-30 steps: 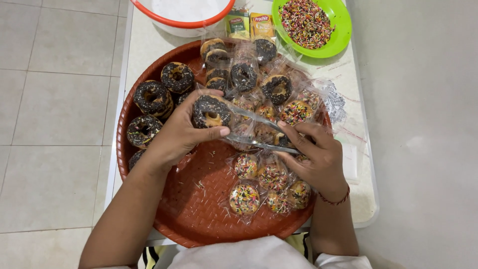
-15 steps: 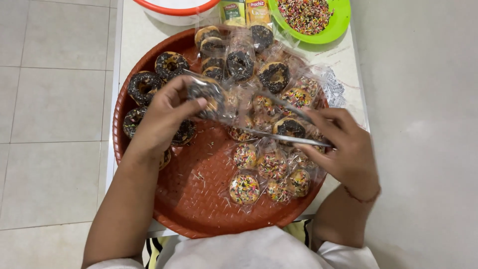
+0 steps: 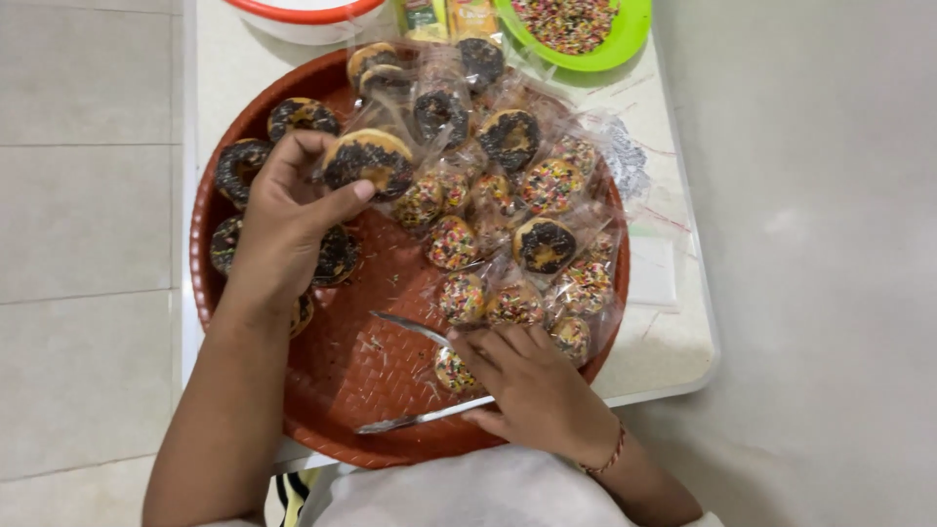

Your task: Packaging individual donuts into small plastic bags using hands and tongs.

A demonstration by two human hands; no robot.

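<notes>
My left hand [image 3: 283, 220] grips a chocolate-topped doughnut [image 3: 368, 161] in a clear plastic bag, held over the left side of a round red woven tray [image 3: 361, 376]. My right hand [image 3: 532, 381] rests at the tray's near edge with metal tongs [image 3: 415, 376] under its fingers, their two arms spread apart on the tray. Several bare chocolate doughnuts [image 3: 244, 166] lie along the tray's left side. Bagged doughnuts with coloured sprinkles [image 3: 517, 244] fill the right half.
The tray sits on a small white table [image 3: 673, 332] over a tiled floor. At the far edge stand a green plate of coloured sprinkles [image 3: 576, 29], a white bowl with a red rim [image 3: 303, 15] and small yellow packets [image 3: 434, 15].
My left hand has lifted the doughnut slightly up and right, into a bag. My right hand has dropped to the tray's near edge and laid the tongs down on it.
</notes>
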